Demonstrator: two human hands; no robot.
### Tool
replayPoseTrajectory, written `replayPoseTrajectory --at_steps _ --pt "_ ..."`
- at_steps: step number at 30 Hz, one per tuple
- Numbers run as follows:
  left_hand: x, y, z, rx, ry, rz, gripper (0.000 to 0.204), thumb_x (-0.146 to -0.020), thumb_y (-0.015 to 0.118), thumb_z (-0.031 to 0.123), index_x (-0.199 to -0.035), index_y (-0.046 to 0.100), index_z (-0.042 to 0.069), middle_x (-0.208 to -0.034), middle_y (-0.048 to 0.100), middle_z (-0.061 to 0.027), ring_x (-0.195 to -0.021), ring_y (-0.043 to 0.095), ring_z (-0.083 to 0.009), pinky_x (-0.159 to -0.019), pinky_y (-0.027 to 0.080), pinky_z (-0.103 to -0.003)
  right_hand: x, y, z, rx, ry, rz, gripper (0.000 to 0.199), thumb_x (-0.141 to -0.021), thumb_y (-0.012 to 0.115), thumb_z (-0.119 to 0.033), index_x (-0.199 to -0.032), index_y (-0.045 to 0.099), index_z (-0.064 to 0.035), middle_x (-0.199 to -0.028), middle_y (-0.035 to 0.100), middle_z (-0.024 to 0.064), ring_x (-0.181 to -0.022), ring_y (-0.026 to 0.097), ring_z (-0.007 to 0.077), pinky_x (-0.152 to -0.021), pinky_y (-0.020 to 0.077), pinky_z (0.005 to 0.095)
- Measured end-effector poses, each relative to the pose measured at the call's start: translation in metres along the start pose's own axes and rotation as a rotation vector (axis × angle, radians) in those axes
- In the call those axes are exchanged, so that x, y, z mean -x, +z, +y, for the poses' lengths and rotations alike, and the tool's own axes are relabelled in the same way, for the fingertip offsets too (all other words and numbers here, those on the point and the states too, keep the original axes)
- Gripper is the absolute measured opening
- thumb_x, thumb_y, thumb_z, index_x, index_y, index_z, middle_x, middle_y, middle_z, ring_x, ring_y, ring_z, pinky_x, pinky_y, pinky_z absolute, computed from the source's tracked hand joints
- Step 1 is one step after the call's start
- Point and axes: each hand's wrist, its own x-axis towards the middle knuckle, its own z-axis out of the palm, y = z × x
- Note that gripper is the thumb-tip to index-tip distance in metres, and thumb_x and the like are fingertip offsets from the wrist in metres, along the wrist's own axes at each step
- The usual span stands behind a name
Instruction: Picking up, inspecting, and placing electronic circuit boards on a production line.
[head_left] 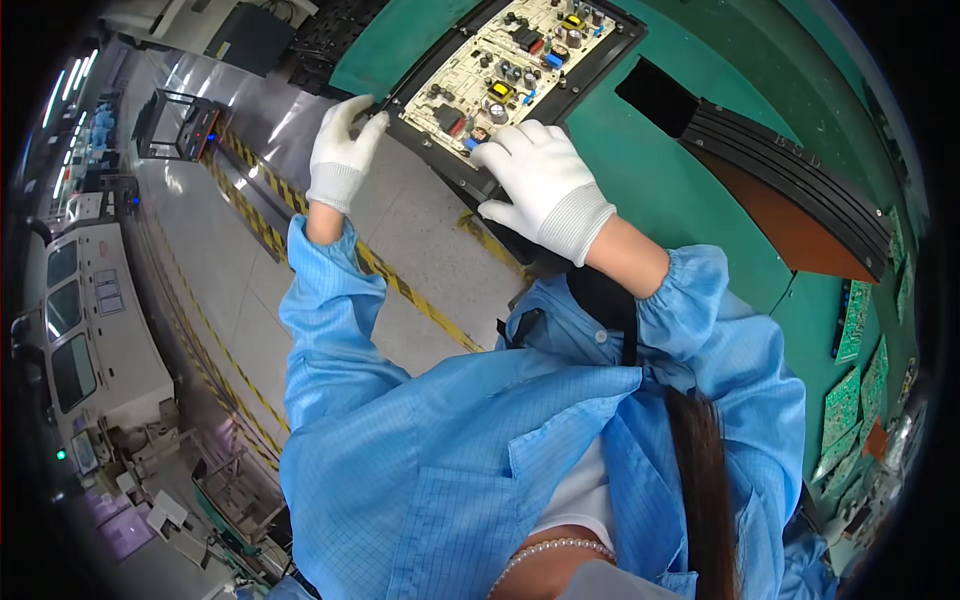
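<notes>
White knit gloves cover both hands, and both sit on a black carrier tray [585, 85] that holds a pale circuit board [510, 65] studded with capacitors and blue, yellow and red components. The tray lies tilted across the near edge of a green work surface [650, 190], one corner jutting out past that edge over the grey floor [420, 230]. The left hand [342, 150] meets the tray at its left corner, fingers curled up onto the black rim; it looks like a light pinch on the frame, though whether the thumb closes underneath cannot be told from this view. The right hand [545, 185] lies palm down over the tray's near edge, fingertips resting on the board's lower corner beside a small blue part, the fingers loosely bent and pressing rather than wrapped around anything. So the board stretches away from both hands, up and to the right, with most of its surface uncovered beyond the fingertips. Blue smock sleeves [330, 310] with gathered cuffs run down from the wrists toward the lower edge. To the right on the green surface stands a stack of dark curved frames [800, 190] with a brown panel under it, well apart from the hands, and green circuit boards [850, 400] lie along the far right rim. Yellow and black hazard tape [260, 215] lines the floor at left, beside pale machine cabinets [90, 320].
</notes>
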Motion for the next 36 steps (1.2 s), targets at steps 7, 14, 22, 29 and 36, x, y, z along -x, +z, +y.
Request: replayPoseTrajectory --at_steps 7,14,22,29,36 --pt "-0.023 0.010 0.000 -0.075 0.010 -0.117 0.043 -0.090 0.076 0.032 -0.117 0.072 -0.001 -0.108 0.071 -0.0178 -0.098 0.071 -0.0284 -0.089 0.055 -0.035 -0.007 -0.009 0.009 -0.100 0.006 -0.099 0.036 -0.078 0.079 -0.035 -0.104 0.069 -0.0126 -0.113 0.062 0.0099 -0.111 0.058 0.0301 -0.097 0.0447 0.0433" --pt "-0.026 -0.009 0.020 -0.005 0.059 -0.182 0.031 -0.093 0.073 0.020 -0.116 0.072 0.000 -0.111 0.071 -0.0152 -0.103 0.071 -0.0264 -0.091 0.055 -0.034 -0.008 -0.044 0.088 0.028 0.035 0.254 0.029 -0.088 0.068 -0.036 -0.107 0.073 -0.0146 -0.110 0.067 0.0084 -0.104 0.063 0.0313 -0.091 0.0510 0.0442" --pt "0.028 -0.018 0.059 -0.192 0.453 -0.150 0.030 -0.085 0.069 0.006 -0.115 0.072 0.008 -0.115 0.069 -0.0138 -0.106 0.066 -0.0343 -0.092 0.053 -0.041 -0.017 -0.034 0.134 0.310 -0.036 0.049 0.032 -0.095 0.066 -0.029 -0.125 0.065 -0.0191 -0.109 0.064 0.0074 -0.105 0.063 0.0298 -0.089 0.0524 0.0426" --pt "0.028 -0.010 0.058 -0.314 0.580 -0.186 0.040 -0.079 0.070 0.004 -0.119 0.065 0.007 -0.115 0.066 -0.0129 -0.110 0.063 -0.0349 -0.096 0.050 -0.044 -0.017 -0.041 0.134 0.249 -0.002 0.026 0.029 -0.091 0.066 -0.028 -0.116 0.064 -0.0138 -0.105 0.063 0.0119 -0.101 0.064 0.0325 -0.085 0.0547 0.0455" --pt "0.003 -0.025 0.063 -0.194 0.535 -0.330 0.025 -0.077 0.072 0.011 -0.102 0.067 0.006 -0.111 0.067 -0.0138 -0.108 0.064 -0.0341 -0.095 0.051 -0.042 -0.016 -0.044 0.146 -0.033 0.116 0.067 0.021 -0.088 0.064 -0.031 -0.095 0.074 -0.0131 -0.110 0.067 0.0153 -0.106 0.064 0.0356 -0.091 0.0537 0.0455"
